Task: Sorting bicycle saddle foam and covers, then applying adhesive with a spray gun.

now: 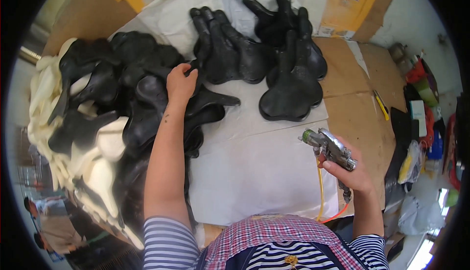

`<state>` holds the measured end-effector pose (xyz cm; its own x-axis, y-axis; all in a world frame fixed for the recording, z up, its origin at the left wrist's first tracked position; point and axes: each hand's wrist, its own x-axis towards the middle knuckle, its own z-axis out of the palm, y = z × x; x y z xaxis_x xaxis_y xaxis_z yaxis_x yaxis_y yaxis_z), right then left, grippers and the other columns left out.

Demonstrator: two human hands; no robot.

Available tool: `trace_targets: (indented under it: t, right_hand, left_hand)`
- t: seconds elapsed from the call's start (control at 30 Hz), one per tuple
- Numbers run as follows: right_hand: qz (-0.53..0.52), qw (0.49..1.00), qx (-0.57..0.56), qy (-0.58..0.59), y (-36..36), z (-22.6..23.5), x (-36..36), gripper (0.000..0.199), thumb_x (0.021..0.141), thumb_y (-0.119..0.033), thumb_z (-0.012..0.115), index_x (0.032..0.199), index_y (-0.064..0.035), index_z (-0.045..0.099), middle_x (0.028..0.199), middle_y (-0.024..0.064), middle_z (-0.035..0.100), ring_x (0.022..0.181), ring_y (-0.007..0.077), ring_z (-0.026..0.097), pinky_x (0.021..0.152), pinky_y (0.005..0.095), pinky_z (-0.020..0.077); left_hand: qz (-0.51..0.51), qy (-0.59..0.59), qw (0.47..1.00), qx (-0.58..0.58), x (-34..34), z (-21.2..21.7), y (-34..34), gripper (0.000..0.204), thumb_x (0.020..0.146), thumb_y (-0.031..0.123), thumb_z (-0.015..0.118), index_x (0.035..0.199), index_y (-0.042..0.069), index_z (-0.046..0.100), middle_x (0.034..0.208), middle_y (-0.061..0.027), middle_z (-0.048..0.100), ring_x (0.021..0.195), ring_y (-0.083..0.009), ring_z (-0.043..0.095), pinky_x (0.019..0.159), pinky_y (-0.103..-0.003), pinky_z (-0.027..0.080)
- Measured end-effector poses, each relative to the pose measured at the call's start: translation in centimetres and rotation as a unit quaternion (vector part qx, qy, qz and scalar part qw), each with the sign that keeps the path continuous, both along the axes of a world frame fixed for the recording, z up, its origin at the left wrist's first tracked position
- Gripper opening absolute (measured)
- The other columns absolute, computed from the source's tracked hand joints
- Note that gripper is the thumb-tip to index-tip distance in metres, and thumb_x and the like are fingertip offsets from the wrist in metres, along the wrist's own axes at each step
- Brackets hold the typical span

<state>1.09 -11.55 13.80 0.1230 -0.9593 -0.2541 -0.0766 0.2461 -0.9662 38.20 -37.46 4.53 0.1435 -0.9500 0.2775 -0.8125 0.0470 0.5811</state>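
My right hand is wrapped around a metal spray gun with a green ring at its front. A yellow hose and an orange hose hang below the gun. At the edge of a heap on the left, the fingers of my left hand are closed on a black bicycle saddle pad, most of which is hidden by the hand and the heap. More black saddle pads are piled around it, overlapping. Cream unpainted pads lie among and beside them. Several black pads rest in rows farther off, narrow ends pointing away.
White paper covers the middle of the work surface, with brown cardboard to its right. A yellow utility knife lies on the cardboard. Bags, bottles and other clutter fill the right side. A cardboard wall with yellow patches stands behind.
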Motion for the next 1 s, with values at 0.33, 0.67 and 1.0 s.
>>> trace_targets:
  t: [0.33, 0.67, 1.0]
  right_hand:
    - [-0.109, 0.989, -0.091, 0.047, -2.0, 3.9, -0.9, 0.053, 0.078, -0.004, 0.064, 0.127, 0.0017, 0.046, 0.092, 0.0073, 0.06, 0.078, 0.0121, 0.057, 0.072, 0.0263, 0.0478]
    - [-0.078, 0.989, -0.055, 0.114, -0.3, 4.3, -3.0, 0.056, 0.075, -0.003, 0.065, 0.127, 0.0032, 0.045, 0.089, 0.0099, 0.061, 0.08, 0.0156, 0.059, 0.071, 0.029, 0.0484]
    - [-0.021, 0.996, -0.07, 0.06, -1.5, 3.1, 0.7, 0.059, 0.077, -0.008, 0.064, 0.131, 0.001, 0.042, 0.086, 0.0087, 0.06, 0.072, 0.0162, 0.058, 0.069, 0.0301, 0.0495]
  left_hand:
    - [0.003, 0.129, 0.976, 0.174, -11.2, -12.1, -8.5, 0.042, 0.075, 0.019, 0.067, 0.113, 0.002, 0.058, 0.111, -0.0189, 0.061, 0.107, -0.0313, 0.057, 0.091, -0.037, 0.045]
    - [-0.068, 0.644, 0.724, 0.236, -8.9, -7.8, -6.3, 0.031, 0.079, 0.001, 0.06, 0.11, -0.001, 0.057, 0.104, -0.0096, 0.062, 0.092, -0.022, 0.06, 0.081, -0.033, 0.048]
    - [0.001, 0.537, 0.842, 0.054, 11.3, 1.4, -3.6, 0.059, 0.065, -0.003, 0.056, 0.123, -0.005, 0.048, 0.11, -0.0152, 0.057, 0.098, -0.0253, 0.056, 0.088, -0.033, 0.046]
